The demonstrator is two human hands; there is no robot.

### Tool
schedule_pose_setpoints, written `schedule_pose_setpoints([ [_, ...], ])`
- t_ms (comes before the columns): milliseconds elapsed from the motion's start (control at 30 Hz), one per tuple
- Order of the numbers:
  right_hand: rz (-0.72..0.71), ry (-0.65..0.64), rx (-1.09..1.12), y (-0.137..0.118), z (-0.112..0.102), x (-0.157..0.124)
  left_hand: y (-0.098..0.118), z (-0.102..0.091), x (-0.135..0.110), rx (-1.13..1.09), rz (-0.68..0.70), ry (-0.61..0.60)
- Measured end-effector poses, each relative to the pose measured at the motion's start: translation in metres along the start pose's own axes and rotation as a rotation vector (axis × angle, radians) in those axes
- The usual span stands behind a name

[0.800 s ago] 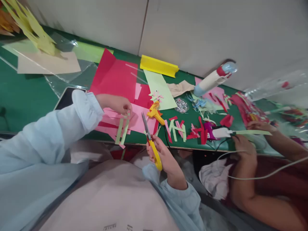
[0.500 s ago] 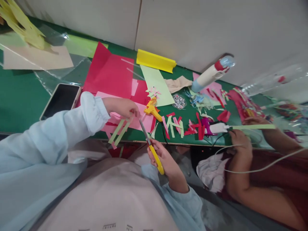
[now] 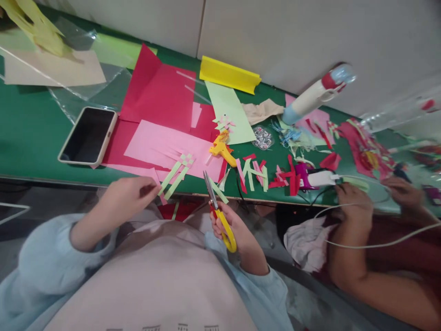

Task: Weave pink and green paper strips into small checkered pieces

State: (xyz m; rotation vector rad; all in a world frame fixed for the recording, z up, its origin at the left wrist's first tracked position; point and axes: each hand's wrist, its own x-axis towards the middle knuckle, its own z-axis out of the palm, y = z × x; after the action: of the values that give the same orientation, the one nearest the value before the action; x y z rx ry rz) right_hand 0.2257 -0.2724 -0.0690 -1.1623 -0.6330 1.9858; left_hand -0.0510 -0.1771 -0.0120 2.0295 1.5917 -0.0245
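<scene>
My right hand (image 3: pixel 231 225) is closed round the yellow handles of a pair of scissors (image 3: pixel 217 209), blades pointing up over the table's front edge, with a light green strip (image 3: pixel 218 191) beside the blades. My left hand (image 3: pixel 128 196) hangs just below the front edge with fingers pinched together; what it holds I cannot make out. Its fingertips are close to the ends of woven green and pink paper strips (image 3: pixel 176 174), which lie on a pink sheet (image 3: pixel 161 148).
A phone (image 3: pixel 88 136) lies at the left on the green table (image 3: pixel 31 138). Red paper (image 3: pixel 160 96), a yellow folded piece (image 3: pixel 229 74), a small yellow glue gun (image 3: pixel 222 150) and cut strips (image 3: pixel 257 175) lie about. At the right another person's hands (image 3: pixel 354 200) hold a purple glue gun (image 3: pixel 312 178).
My left hand has drawn back from the woven strips on the pink sheet to below the table's front edge. The scissors stay in my right hand. The phone has come into view.
</scene>
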Motion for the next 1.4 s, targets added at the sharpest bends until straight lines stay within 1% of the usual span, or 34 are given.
schedule_pose_setpoints([
  [100, -0.007, -0.005, 0.017, -0.002, 0.004, -0.001, -0.001, 0.017, -0.011, -0.025, -0.067, -0.055],
  [167, -0.014, -0.011, 0.019, -0.002, 0.006, -0.002, -0.003, 0.025, -0.012, -0.053, -0.119, -0.085],
  [200, -0.015, -0.016, 0.018, -0.002, 0.007, -0.002, -0.005, 0.029, -0.011, -0.103, -0.147, -0.116],
  [267, -0.010, -0.018, 0.018, -0.002, 0.008, -0.002, -0.007, 0.037, -0.008, -0.294, -0.191, -0.212],
  [333, -0.004, -0.019, 0.021, -0.002, 0.008, -0.002, -0.008, 0.045, -0.005, -0.516, -0.217, -0.269],
  [400, -0.003, -0.027, 0.020, -0.001, 0.008, -0.001, -0.008, 0.049, -0.003, -0.668, -0.242, -0.265],
  [467, -0.011, -0.036, 0.022, -0.001, 0.007, 0.000, -0.010, 0.046, -0.004, -0.713, -0.255, -0.237],
  [567, -0.028, -0.038, 0.035, 0.001, 0.006, 0.002, -0.019, 0.031, -0.006, -0.595, -0.254, -0.200],
  [633, -0.029, -0.035, 0.039, 0.002, 0.005, 0.003, -0.028, 0.016, -0.006, -0.411, -0.255, -0.189],
  [700, -0.027, -0.029, 0.035, 0.002, 0.005, 0.005, -0.035, 0.001, -0.003, -0.243, -0.219, -0.136],
  [767, -0.028, -0.019, 0.031, 0.001, 0.006, 0.006, -0.039, -0.014, 0.001, -0.048, -0.199, -0.051],
  [833, -0.029, -0.019, 0.034, 0.000, 0.007, 0.007, -0.039, -0.027, 0.003, 0.056, -0.178, 0.010],
  [933, -0.038, -0.036, 0.032, -0.004, 0.009, 0.007, -0.032, -0.045, -0.001, 0.065, -0.163, 0.066],
  [1000, -0.048, -0.047, 0.020, -0.005, 0.009, 0.006, -0.025, -0.056, -0.008, 0.067, -0.186, 0.138],
  [1067, -0.052, -0.048, 0.006, -0.006, 0.009, 0.006, -0.017, -0.063, -0.014, 0.036, -0.229, 0.239],
  [1133, -0.055, -0.045, 0.000, -0.006, 0.008, 0.006, -0.011, -0.064, -0.013, 0.033, -0.278, 0.306],
  [1167, -0.058, -0.047, 0.000, -0.006, 0.008, 0.006, -0.010, -0.063, -0.009, 0.043, -0.295, 0.315],
  [1233, -0.060, -0.048, 0.005, -0.007, 0.008, 0.006, -0.011, -0.056, 0.002, 0.053, -0.288, 0.258],
  [1300, -0.052, -0.041, 0.009, -0.008, 0.009, 0.007, -0.015, -0.047, 0.013, 0.041, -0.231, 0.183],
  [1333, -0.047, -0.036, 0.008, -0.008, 0.009, 0.007, -0.018, -0.043, 0.017, 0.058, -0.223, 0.144],
  [1367, -0.044, -0.030, 0.007, -0.009, 0.010, 0.007, -0.020, -0.039, 0.019, 0.077, -0.224, 0.119],
  [1400, -0.041, -0.027, 0.005, -0.009, 0.010, 0.007, -0.021, -0.035, 0.020, 0.105, -0.236, 0.119],
])
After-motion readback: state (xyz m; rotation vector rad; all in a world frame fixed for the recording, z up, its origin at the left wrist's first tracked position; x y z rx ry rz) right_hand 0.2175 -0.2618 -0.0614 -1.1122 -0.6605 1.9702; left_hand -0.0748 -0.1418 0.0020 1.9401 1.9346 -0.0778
